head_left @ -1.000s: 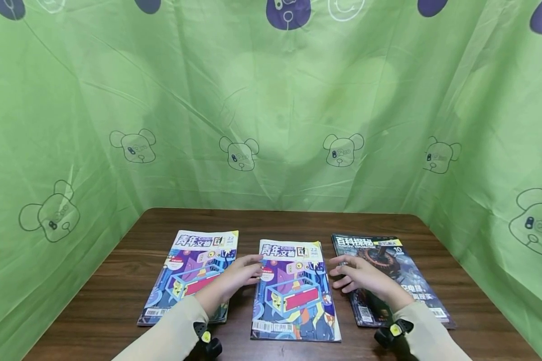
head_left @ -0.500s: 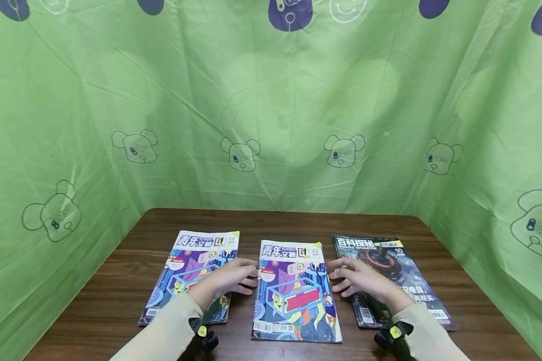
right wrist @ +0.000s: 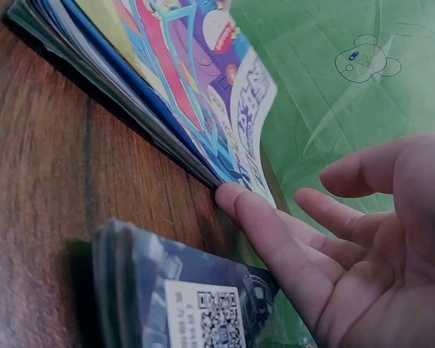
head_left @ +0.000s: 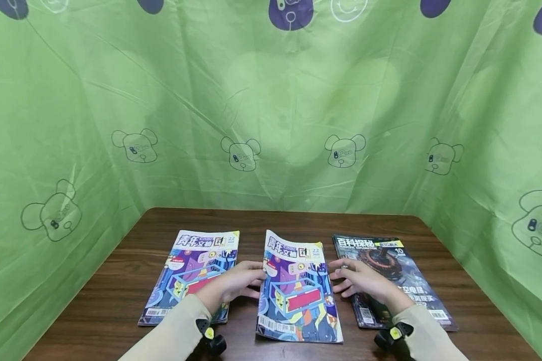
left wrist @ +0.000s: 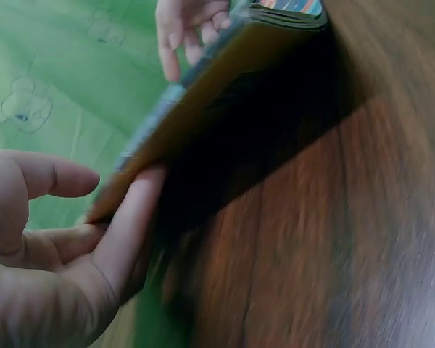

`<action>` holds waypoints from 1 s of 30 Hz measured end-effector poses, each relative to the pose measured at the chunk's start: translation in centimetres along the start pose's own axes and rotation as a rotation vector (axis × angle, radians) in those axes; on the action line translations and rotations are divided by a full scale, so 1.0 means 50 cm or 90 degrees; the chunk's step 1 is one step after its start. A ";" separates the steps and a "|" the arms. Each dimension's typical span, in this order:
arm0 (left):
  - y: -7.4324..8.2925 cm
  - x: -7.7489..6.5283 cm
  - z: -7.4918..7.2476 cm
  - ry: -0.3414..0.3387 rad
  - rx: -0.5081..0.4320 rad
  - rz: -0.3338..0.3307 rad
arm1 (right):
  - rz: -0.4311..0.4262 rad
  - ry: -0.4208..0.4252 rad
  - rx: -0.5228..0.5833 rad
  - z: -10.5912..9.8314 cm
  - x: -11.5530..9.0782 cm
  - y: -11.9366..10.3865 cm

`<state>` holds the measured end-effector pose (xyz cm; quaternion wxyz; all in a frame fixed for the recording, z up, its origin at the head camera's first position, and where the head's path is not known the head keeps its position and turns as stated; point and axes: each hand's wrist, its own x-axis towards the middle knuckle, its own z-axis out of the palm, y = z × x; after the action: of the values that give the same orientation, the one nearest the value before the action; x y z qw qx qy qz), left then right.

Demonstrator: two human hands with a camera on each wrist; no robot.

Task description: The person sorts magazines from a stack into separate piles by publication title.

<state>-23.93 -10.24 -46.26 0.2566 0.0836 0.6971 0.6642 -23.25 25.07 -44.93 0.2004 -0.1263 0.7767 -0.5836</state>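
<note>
The middle magazine [head_left: 298, 296], with a purple and blue cover, lies tilted in the head view, its left edge raised off the table. My left hand [head_left: 235, 281] pinches that edge; in the left wrist view the thumb [left wrist: 134, 210] is tucked beneath the magazine's shadowed underside. On the other side my right hand [head_left: 366, 281] rests with loosely extended fingers over the dark magazine, holding nothing. The right wrist view has a fingertip [right wrist: 228, 196] at the middle magazine's right edge, where several layers show.
A magazine with the same cover [head_left: 185, 281] lies left on the brown wooden table [head_left: 275, 220], partly behind my left forearm. The dark-covered magazine [head_left: 415, 271] lies to the right. A green curtain [head_left: 271, 100] with bear outlines encloses the table's back and sides.
The middle magazine's left side has risen from lying flat, and its top left corner curls up. My left hand first drew back slightly left, then returned to the edge. The right hand stays.
</note>
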 end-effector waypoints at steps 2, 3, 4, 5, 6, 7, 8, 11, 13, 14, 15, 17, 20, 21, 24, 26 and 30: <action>-0.001 0.000 0.008 -0.012 0.002 -0.002 | 0.001 0.001 0.003 0.001 0.000 0.000; -0.002 0.000 0.011 -0.016 0.002 -0.001 | 0.002 0.003 0.004 0.001 -0.001 0.000; -0.003 0.001 0.014 -0.018 0.002 0.001 | 0.002 0.003 0.005 0.002 -0.001 -0.001; -0.003 0.001 0.016 -0.017 0.002 0.003 | 0.003 0.004 0.005 0.002 -0.001 -0.001; -0.004 0.001 0.017 -0.015 0.001 0.005 | 0.003 0.004 0.005 0.002 -0.001 -0.001; -0.005 0.001 0.018 -0.012 0.002 0.008 | 0.003 0.004 0.006 0.002 -0.001 -0.001; -0.005 0.001 0.018 -0.009 0.000 0.011 | 0.003 0.004 0.006 0.001 -0.002 -0.001; -0.006 0.001 0.018 -0.003 -0.006 0.019 | 0.001 -0.001 0.007 0.000 -0.002 -0.001; -0.006 0.001 0.018 -0.002 -0.007 0.023 | 0.000 -0.002 0.008 -0.002 -0.002 0.000; -0.005 0.001 0.018 -0.001 -0.010 0.024 | 0.000 -0.002 0.008 -0.002 -0.002 0.000; -0.005 0.001 0.018 -0.001 -0.011 0.024 | 0.001 -0.001 0.009 -0.002 -0.001 0.000; -0.005 0.001 0.018 0.001 -0.015 0.024 | 0.001 0.003 0.006 -0.001 0.000 0.001; -0.005 0.002 0.019 0.002 -0.023 0.024 | -0.002 0.012 -0.002 0.000 0.001 0.001; -0.005 0.002 0.019 0.001 -0.025 0.025 | -0.004 0.014 -0.005 0.001 0.002 0.001; -0.007 0.004 0.019 0.002 -0.036 0.028 | -0.010 0.021 -0.016 0.001 0.002 0.001; -0.008 0.006 0.019 0.002 -0.043 0.029 | -0.010 0.026 -0.020 0.002 0.002 0.000; -0.010 0.008 0.018 0.006 -0.057 0.030 | -0.007 0.041 -0.018 0.004 0.003 -0.002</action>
<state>-23.73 -9.32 -46.83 0.2412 0.0855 0.6655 0.7011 -23.28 24.82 -44.92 0.1707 -0.1147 0.7900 -0.5777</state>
